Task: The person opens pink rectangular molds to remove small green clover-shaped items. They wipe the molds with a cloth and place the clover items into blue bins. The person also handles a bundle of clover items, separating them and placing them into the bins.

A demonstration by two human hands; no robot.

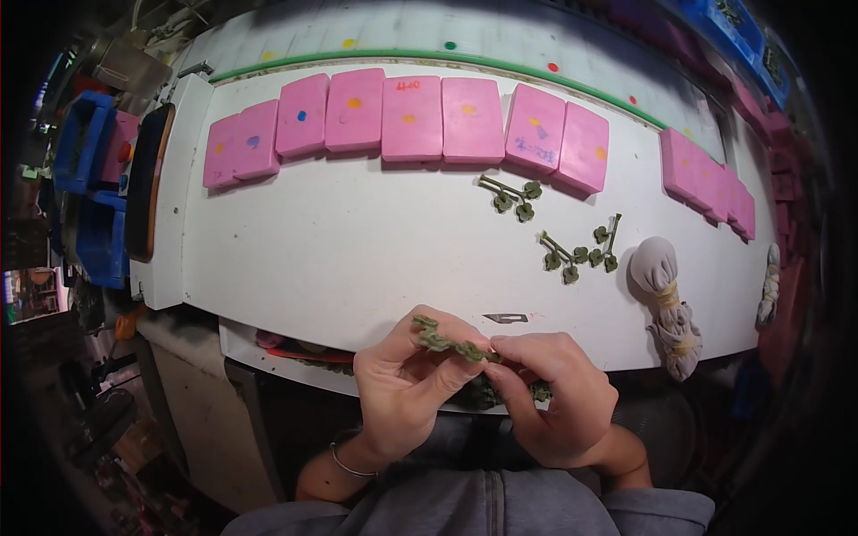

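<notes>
A dark green sprig with small leaf-like clusters (433,334) is pinched between the thumb and fingers of my left hand (399,393), above the table's near edge. My right hand (563,393) closes thumb and forefinger on the sprig's other end, so the two hands nearly meet. More green clusters (540,391) show beneath the right fingers, partly hidden. Just beyond the hands lies a loose scalpel blade (507,317). Three similar branched green sprigs rest on the white table: one farther back (509,196), one nearer (561,255) and one to its right (609,243).
Pink blocks with coloured dots (412,121) form a curved row at the back; several more (706,183) stand far right. A grey cloth bundle tied with bands (666,299) lies at the right. A phone (150,183) and blue bins (85,143) are left. A drawer (295,353) shows below the tabletop.
</notes>
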